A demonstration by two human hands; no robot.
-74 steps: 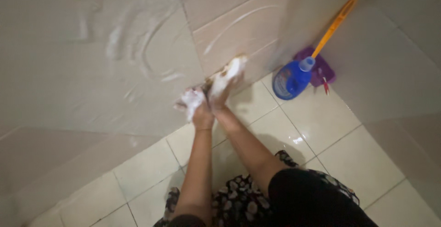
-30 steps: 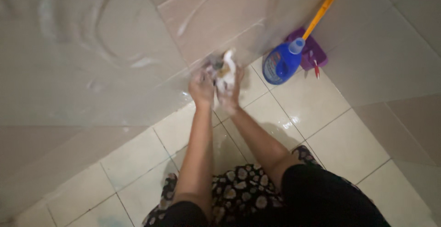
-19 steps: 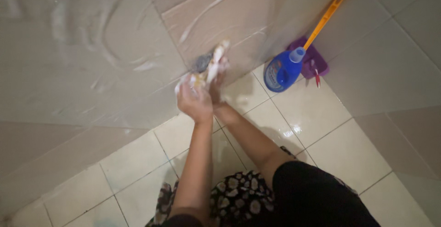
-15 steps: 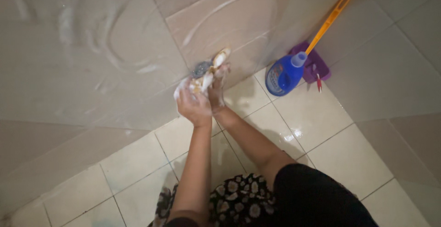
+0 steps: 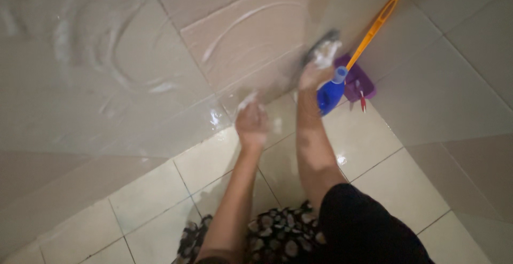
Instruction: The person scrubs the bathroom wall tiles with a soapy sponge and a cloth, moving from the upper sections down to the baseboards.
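My right hand (image 5: 315, 72) grips a dark, foam-covered scrubber (image 5: 323, 48) and presses it against the beige wall tile near the corner, just above the floor. My left hand (image 5: 252, 121), wet with soap foam, hovers with loosely curled fingers over the floor tile by the base of the wall and holds nothing that I can see. Both forearms reach forward from my dark clothing at the bottom of the view.
A blue bottle (image 5: 330, 96) stands on the floor just right of my right wrist. Behind it lie a purple brush head (image 5: 359, 84) and its orange handle (image 5: 373, 31), leaning into the corner. Soap smears arc across the wall tiles (image 5: 123, 77).
My hands were together, rubbing the scrubber. They have separated: the right hand carried the scrubber right to the wall by the corner, and the left hand dropped lower.
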